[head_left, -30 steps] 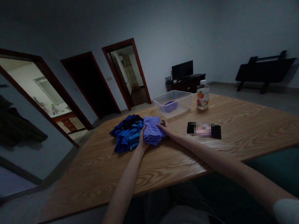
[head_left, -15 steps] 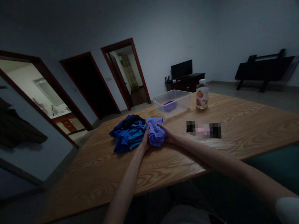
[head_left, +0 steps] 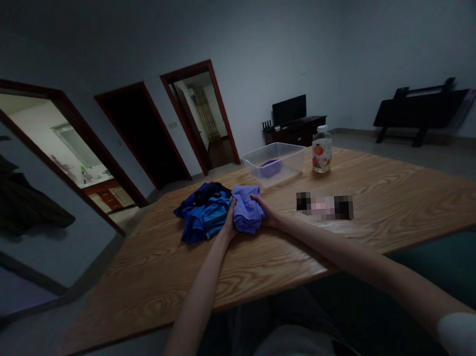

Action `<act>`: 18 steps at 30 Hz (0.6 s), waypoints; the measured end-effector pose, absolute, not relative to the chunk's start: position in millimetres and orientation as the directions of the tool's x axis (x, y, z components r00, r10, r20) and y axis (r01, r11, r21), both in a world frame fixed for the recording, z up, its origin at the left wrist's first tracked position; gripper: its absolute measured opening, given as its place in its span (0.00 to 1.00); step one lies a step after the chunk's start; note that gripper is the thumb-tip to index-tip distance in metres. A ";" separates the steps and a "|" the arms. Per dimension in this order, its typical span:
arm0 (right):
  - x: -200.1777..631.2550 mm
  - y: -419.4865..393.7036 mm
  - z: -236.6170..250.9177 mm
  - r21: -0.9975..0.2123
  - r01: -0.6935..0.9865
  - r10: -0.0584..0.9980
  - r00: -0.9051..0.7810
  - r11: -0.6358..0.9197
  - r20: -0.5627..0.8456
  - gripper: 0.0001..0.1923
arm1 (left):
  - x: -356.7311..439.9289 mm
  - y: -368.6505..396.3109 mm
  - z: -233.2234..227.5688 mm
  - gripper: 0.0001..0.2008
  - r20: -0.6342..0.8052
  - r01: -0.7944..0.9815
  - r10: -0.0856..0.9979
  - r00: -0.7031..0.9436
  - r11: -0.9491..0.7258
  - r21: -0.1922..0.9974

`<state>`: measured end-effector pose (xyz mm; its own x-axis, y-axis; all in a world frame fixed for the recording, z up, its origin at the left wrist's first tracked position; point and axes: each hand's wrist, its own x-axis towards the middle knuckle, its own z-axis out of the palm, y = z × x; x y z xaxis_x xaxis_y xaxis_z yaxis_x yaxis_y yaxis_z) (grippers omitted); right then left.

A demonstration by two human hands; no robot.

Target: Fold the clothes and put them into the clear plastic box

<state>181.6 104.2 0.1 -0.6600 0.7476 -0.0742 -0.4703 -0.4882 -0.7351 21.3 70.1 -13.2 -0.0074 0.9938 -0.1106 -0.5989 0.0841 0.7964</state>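
From the head view we see bare wood-grain counter (head_left: pixel 267 262) on the near side of our hands, with a heap of dark blue clothes (head_left: pixel 203 212) just left. Farther back, a clear plastic tub (head_left: pixel 275 164) holds something purple, beside a small labelled bottle (head_left: pixel 322 150). Our left hand (head_left: pixel 228 225) and right hand (head_left: pixel 266 214) each have a grip closed on the bunched lilac cloth (head_left: pixel 246 211), low over the counter.

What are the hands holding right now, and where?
The light purple cloth: left hand on its left edge, right hand on its right edge.
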 end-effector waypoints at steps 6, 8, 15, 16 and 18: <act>181.4 104.2 1.2 -0.732 -0.470 0.751 -0.655 -0.493 -0.085 0.20 | 20.7 71.7 -14.9 0.23 -0.109 -0.600 0.994 -0.006 0.084 0.795; 181.6 103.5 2.3 -0.730 -0.467 0.747 -0.658 -0.499 -0.089 0.20 | 19.7 72.8 -16.4 0.24 -0.112 -0.600 0.994 -0.008 0.084 0.796; 182.7 102.8 2.3 -0.741 -0.461 0.741 -0.667 -0.489 -0.074 0.20 | 15.6 74.4 -19.4 0.25 -0.110 -0.598 0.994 -0.002 0.087 0.797; 182.6 103.1 1.9 -0.744 -0.460 0.741 -0.668 -0.485 -0.070 0.20 | 16.0 74.3 -19.1 0.25 -0.109 -0.600 0.994 -0.004 0.085 0.796; 182.2 103.9 1.0 -0.751 -0.460 0.741 -0.669 -0.474 -0.058 0.20 | 17.6 73.8 -18.3 0.24 -0.104 -0.604 0.995 -0.008 0.078 0.793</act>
